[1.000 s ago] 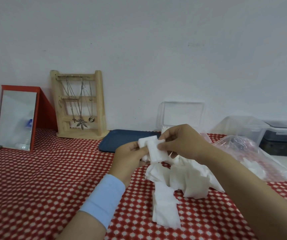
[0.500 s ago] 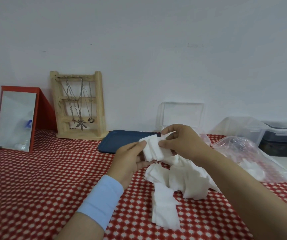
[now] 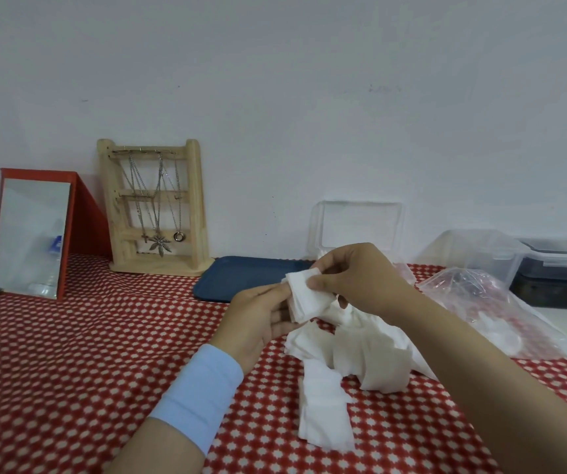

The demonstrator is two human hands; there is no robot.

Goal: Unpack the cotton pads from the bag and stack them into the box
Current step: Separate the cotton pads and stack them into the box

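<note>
Both hands, left (image 3: pixel 258 314) and right (image 3: pixel 357 278), pinch a small stack of pads (image 3: pixel 304 297) above the loose pile (image 3: pixel 347 354); the bag (image 3: pixel 480 302) lies right.

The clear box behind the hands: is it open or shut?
Open: the clear box's lid stands upright. The right hand hides the rest of it, so what is inside cannot be told.

The right hand (image 3: pixel 354 282) is hiding the base of the box (image 3: pixel 357 224); the dark container (image 3: pixel 559 265) is running off right.
</note>
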